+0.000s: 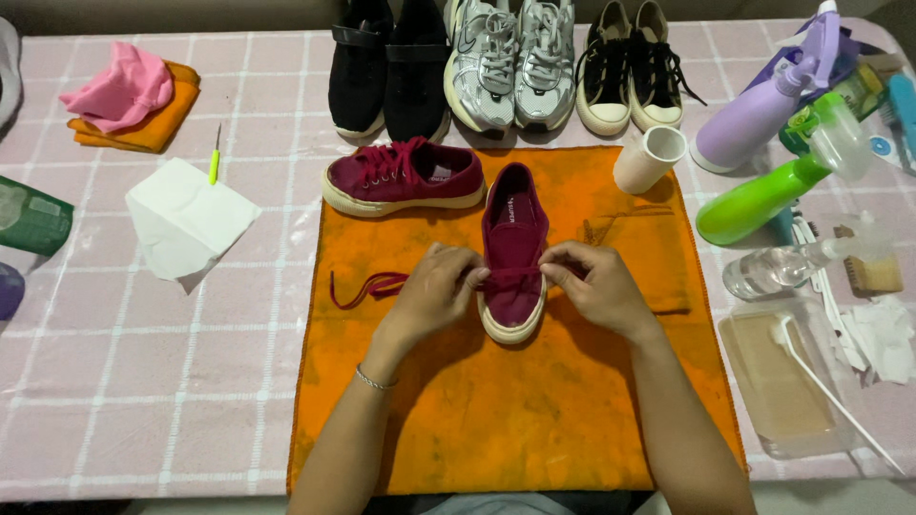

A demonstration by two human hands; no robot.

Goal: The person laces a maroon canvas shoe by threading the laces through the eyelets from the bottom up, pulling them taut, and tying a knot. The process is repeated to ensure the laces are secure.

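A maroon sneaker (512, 221) lies toe toward me on an orange cloth (496, 401). Both hands sit at its toe end. My left hand (434, 291) pinches a maroon shoelace (367, 284) that trails off to the left across the cloth. My right hand (593, 283) grips the other side of the same lace, stretched across the shoe. The matching maroon sneaker (403, 179), laced, lies on its side just behind and to the left.
Black (391, 67), silver (512, 62) and black-and-cream (632, 67) shoe pairs line the back. Right: white cup (649, 158), purple (763, 105) and green (773, 186) spray bottles, clear tub (787, 381), brush (873, 272). Left: white tissue (186, 219), pink and orange cloths (134, 95).
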